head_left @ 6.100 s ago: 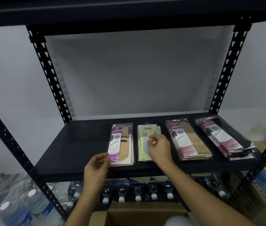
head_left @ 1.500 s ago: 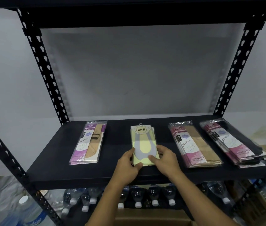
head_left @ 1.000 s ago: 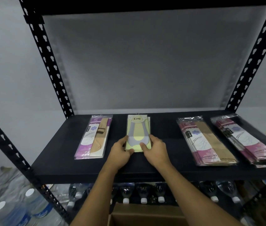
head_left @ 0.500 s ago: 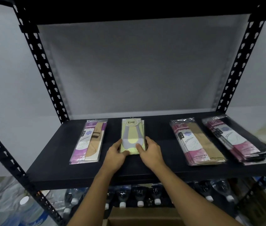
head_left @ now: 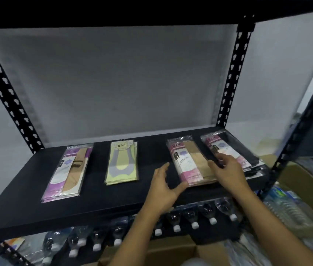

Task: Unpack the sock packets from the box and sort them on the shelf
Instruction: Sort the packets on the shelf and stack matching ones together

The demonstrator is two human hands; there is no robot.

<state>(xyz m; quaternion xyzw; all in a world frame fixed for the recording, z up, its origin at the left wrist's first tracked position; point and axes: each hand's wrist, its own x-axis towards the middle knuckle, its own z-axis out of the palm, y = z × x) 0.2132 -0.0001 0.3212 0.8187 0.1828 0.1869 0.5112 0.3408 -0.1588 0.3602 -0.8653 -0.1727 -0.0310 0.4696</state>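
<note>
Reaching round pink plastic pile of tan sock packets (head_left: 188, 160) with left grip (head_left: 161, 189), right grip (head_left: 230, 171), both loose, likely to tidy.

Left grip (head_left: 163, 187) and right grip (head_left: 228, 173), fingers loose, flank pink-and-beige plastic sock packet stack (head_left: 188, 160) on black metal shelf (head_left: 113, 198).

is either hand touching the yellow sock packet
No, the left hand and right hand flank the pink packet, while the yellow packet lies clear of both.
</note>
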